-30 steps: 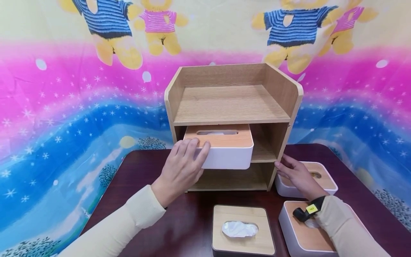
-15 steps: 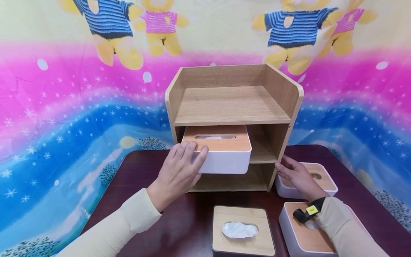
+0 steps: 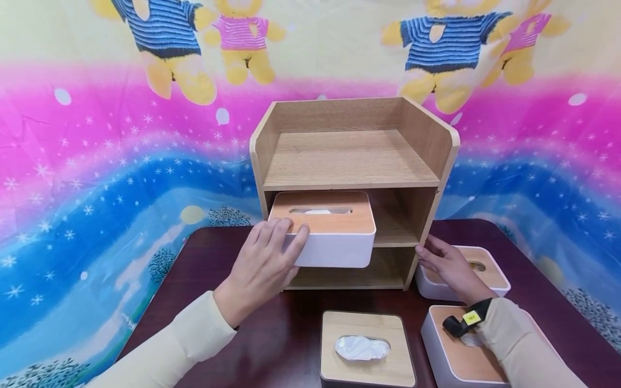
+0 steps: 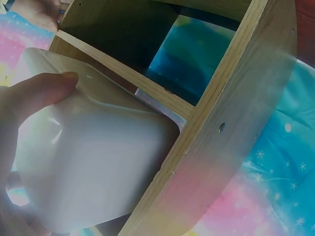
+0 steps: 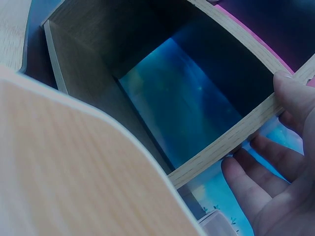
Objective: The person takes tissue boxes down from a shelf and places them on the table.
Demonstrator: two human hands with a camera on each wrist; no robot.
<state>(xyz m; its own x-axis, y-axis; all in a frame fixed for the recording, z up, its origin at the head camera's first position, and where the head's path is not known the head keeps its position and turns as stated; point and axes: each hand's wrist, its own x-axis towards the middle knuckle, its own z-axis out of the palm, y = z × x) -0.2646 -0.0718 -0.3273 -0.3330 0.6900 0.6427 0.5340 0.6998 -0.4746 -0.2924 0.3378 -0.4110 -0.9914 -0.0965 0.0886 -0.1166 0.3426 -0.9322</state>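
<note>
My left hand (image 3: 262,269) grips a white tissue box (image 3: 332,250) with a wood-grain lid by its left front corner. The box juts out of the middle compartment of a wooden desktop shelf (image 3: 349,159); its rear is inside. In the left wrist view my thumb (image 4: 49,91) lies over the box's edge, and the fingers below are mostly hidden. My right hand (image 3: 448,267) holds the front edge of the shelf's right side panel. The right wrist view has its thumb (image 5: 293,93) on that edge (image 5: 231,132) and the fingers on the outer face.
A dark-rimmed tissue box (image 3: 368,372) with tissue showing stands in front of the shelf. Two white tissue boxes stand at the right, one beside the shelf (image 3: 490,269) and one under my right forearm (image 3: 439,355). The dark table (image 3: 262,334) meets a printed cloth behind.
The white tissue box has slid forward out of the middle compartment and slightly left, together with my left hand. My right hand and the shelf have stayed put.
</note>
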